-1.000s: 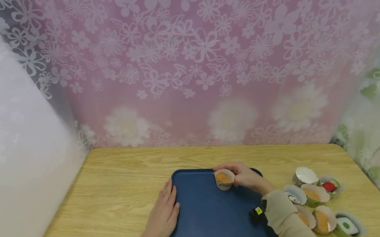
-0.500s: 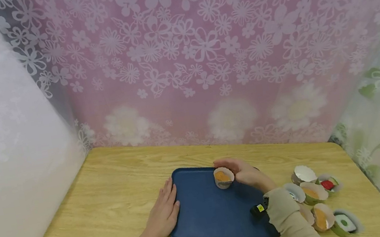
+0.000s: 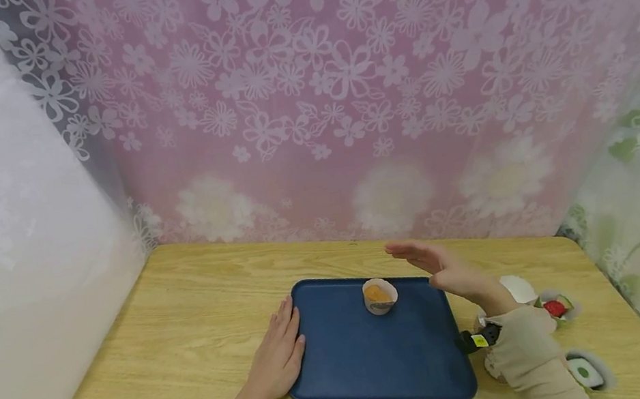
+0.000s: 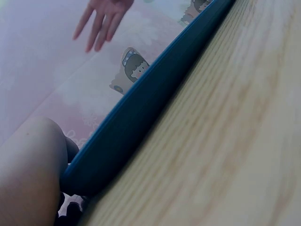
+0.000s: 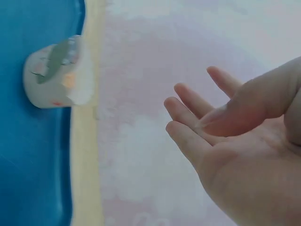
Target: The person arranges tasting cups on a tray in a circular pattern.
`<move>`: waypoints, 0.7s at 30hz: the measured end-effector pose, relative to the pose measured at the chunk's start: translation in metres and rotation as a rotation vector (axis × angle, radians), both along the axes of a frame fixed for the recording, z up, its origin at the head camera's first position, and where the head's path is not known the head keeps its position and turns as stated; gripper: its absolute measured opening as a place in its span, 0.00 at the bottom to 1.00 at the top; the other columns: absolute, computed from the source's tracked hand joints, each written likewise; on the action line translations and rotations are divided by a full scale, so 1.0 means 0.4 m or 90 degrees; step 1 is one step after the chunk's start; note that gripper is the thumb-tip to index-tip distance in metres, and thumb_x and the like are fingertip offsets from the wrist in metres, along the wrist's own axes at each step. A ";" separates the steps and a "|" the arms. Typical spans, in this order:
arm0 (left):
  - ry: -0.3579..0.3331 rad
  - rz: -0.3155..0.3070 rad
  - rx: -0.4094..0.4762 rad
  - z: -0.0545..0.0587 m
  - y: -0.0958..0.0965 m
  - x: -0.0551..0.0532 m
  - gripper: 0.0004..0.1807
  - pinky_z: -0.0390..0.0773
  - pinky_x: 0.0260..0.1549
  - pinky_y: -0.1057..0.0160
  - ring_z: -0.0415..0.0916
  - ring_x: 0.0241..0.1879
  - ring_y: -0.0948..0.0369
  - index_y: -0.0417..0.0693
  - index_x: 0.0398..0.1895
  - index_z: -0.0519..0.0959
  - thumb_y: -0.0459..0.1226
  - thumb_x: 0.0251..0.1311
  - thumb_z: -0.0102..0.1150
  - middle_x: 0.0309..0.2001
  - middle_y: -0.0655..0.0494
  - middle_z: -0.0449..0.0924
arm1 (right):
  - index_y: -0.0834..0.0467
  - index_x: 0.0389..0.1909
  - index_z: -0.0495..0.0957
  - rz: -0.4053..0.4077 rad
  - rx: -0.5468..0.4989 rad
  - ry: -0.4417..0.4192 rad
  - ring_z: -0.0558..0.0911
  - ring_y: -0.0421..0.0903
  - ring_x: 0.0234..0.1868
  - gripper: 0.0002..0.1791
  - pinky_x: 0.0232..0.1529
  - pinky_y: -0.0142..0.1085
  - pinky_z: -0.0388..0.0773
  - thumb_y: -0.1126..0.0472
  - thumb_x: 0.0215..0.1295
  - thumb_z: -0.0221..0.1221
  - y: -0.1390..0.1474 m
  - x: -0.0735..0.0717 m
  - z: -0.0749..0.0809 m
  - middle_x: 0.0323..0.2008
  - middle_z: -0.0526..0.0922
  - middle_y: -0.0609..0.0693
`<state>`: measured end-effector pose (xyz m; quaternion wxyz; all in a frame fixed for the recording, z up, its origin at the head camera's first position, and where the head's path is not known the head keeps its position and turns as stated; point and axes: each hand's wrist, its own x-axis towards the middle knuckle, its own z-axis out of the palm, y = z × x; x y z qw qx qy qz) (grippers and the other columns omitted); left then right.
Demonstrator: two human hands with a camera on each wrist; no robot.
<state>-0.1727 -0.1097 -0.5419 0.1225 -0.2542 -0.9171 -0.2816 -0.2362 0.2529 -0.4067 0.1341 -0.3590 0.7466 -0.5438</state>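
"Right hand (image 3: 455,272) hangs empty, fingers extended, by the far right corner of the blue tray (image 3: 375,363). Where's the orange-filled cupcake cup (image 3: 379,306)?"

"Upright on the tray, near its far edge. Probably light, with paper walls that dent easily; I'd hold its sides gently, below the lip."

"Anything in the way?"

"Left hand (image 3: 276,361) lies straight-fingered along the tray's left edge. More paper cups (image 3: 518,289) stand rightward on the surface (image 3: 214,277), partly hidden by the right sleeve (image 3: 532,354)."
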 end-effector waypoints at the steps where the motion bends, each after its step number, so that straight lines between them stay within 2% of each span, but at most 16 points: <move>1: -0.004 0.000 -0.001 0.001 0.001 -0.001 0.29 0.52 0.72 0.45 0.45 0.76 0.43 0.27 0.73 0.57 0.37 0.76 0.45 0.77 0.36 0.46 | 0.67 0.75 0.55 -0.010 0.002 0.001 0.56 0.62 0.74 0.36 0.74 0.57 0.49 0.69 0.66 0.51 0.008 0.006 0.013 0.73 0.60 0.60; 3: -0.013 0.000 -0.003 0.002 0.002 -0.002 0.30 0.51 0.72 0.45 0.44 0.76 0.44 0.27 0.73 0.57 0.37 0.75 0.45 0.77 0.36 0.45 | 0.67 0.75 0.55 -0.027 0.004 0.006 0.58 0.56 0.74 0.42 0.75 0.45 0.52 0.80 0.54 0.47 0.022 0.019 0.038 0.73 0.61 0.58; 4: -0.017 0.000 -0.004 0.002 0.002 -0.002 0.30 0.51 0.72 0.45 0.43 0.76 0.45 0.27 0.73 0.57 0.37 0.75 0.45 0.77 0.36 0.45 | 0.68 0.75 0.55 -0.031 0.003 0.017 0.59 0.54 0.74 0.44 0.74 0.40 0.54 0.84 0.51 0.46 0.031 0.025 0.050 0.73 0.61 0.59; 6: -0.024 0.001 -0.003 0.003 0.002 -0.004 0.30 0.50 0.73 0.46 0.42 0.77 0.45 0.28 0.73 0.57 0.37 0.75 0.45 0.77 0.37 0.44 | 0.68 0.74 0.55 -0.045 0.001 0.032 0.60 0.47 0.74 0.44 0.72 0.29 0.57 0.87 0.52 0.45 0.050 0.037 0.069 0.73 0.63 0.53; 7: -0.025 0.000 -0.003 0.002 0.003 -0.004 0.30 0.50 0.73 0.46 0.42 0.77 0.45 0.28 0.73 0.57 0.37 0.76 0.45 0.78 0.37 0.44 | 0.70 0.74 0.55 -0.050 -0.005 0.046 0.61 0.45 0.73 0.42 0.70 0.27 0.57 0.87 0.54 0.45 0.060 0.044 0.077 0.73 0.64 0.52; 9: -0.027 -0.001 -0.003 0.001 0.003 -0.004 0.30 0.49 0.73 0.46 0.42 0.77 0.46 0.28 0.73 0.57 0.37 0.76 0.45 0.78 0.38 0.44 | 0.72 0.73 0.54 -0.058 -0.014 0.071 0.62 0.42 0.73 0.37 0.70 0.26 0.58 0.86 0.61 0.48 0.084 0.057 0.093 0.72 0.65 0.50; 13: -0.021 -0.001 -0.005 0.001 0.001 -0.004 0.29 0.50 0.73 0.47 0.43 0.77 0.46 0.28 0.73 0.57 0.38 0.76 0.44 0.78 0.38 0.44 | 0.72 0.73 0.53 -0.085 -0.017 0.074 0.61 0.40 0.73 0.33 0.67 0.25 0.62 0.81 0.68 0.50 0.141 0.091 0.118 0.73 0.64 0.50; 17: -0.015 0.001 -0.006 0.000 -0.001 -0.003 0.29 0.48 0.73 0.49 0.44 0.77 0.45 0.28 0.73 0.57 0.38 0.76 0.45 0.77 0.38 0.45 | 0.71 0.74 0.51 -0.115 -0.028 0.058 0.60 0.38 0.74 0.33 0.64 0.24 0.66 0.81 0.70 0.48 0.205 0.132 0.134 0.74 0.62 0.53; 21: -0.019 0.000 -0.008 0.001 0.000 -0.001 0.29 0.46 0.74 0.52 0.43 0.77 0.46 0.29 0.74 0.57 0.39 0.76 0.43 0.78 0.39 0.44 | 0.73 0.74 0.51 -0.154 -0.060 0.072 0.63 0.37 0.72 0.33 0.63 0.23 0.66 0.84 0.69 0.44 0.271 0.178 0.135 0.73 0.64 0.53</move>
